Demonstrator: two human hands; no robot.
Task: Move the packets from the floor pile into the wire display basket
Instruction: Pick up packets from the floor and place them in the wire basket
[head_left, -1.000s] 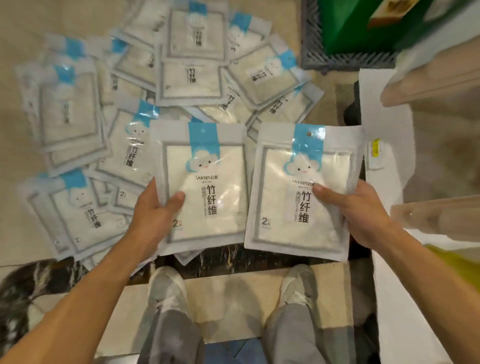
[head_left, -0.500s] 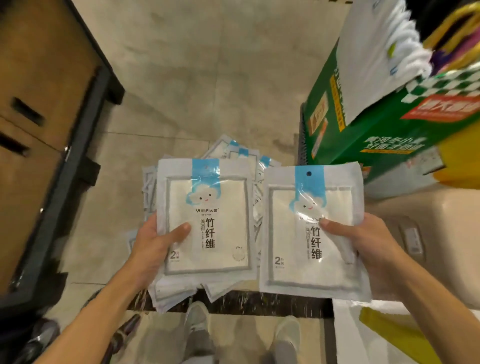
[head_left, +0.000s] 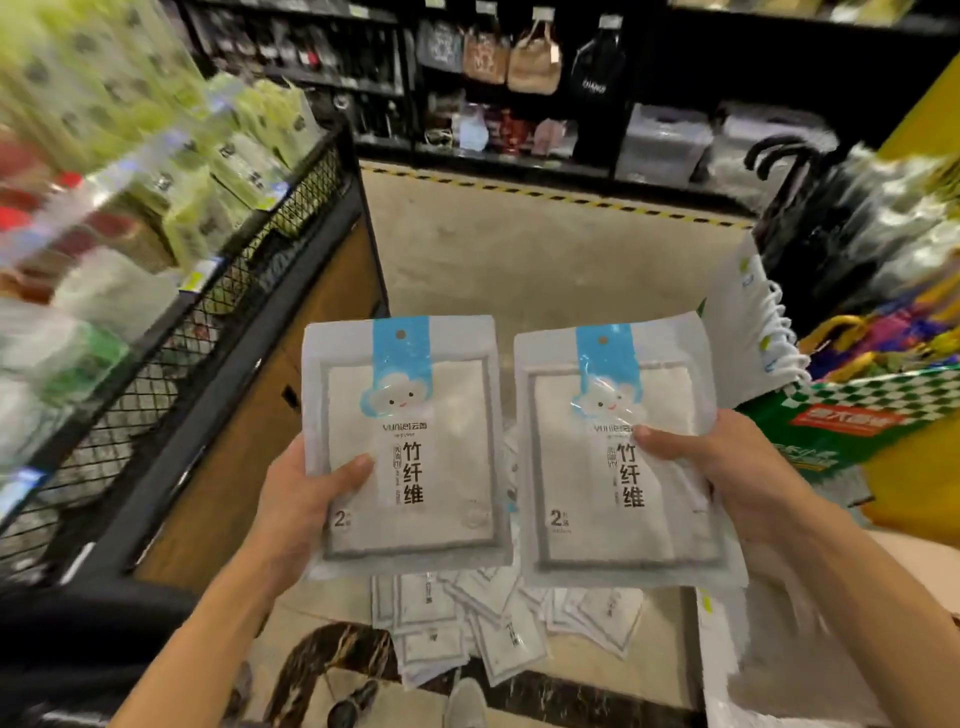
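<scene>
Head view, items by size. Wire display basket (head_left: 218, 291): black mesh, along my left side, blurred stock piled inside it, a wooden panel below its rim. Shelving (head_left: 519, 78): dark, across the aisle ahead, bags hung on it. Green checkered carton (head_left: 852, 415): at my right, just beyond my right hand. Floor pile (head_left: 493, 623): loose packets overlapping on the floor below both held packets, near my shoes. Left packet (head_left: 410, 441): white, blue header strip with a cloud face, upright and face toward me, well clear of the basket. Right packet (head_left: 618, 452): same print, just beside the left one, edges near but apart. Left hand (head_left: 301, 499): grasping the left packet at its lower left, thumb across the front, fingers hidden behind. Right hand (head_left: 727, 467): grasping the right packet at its right edge, thumb pressed on the front, fingers behind.
</scene>
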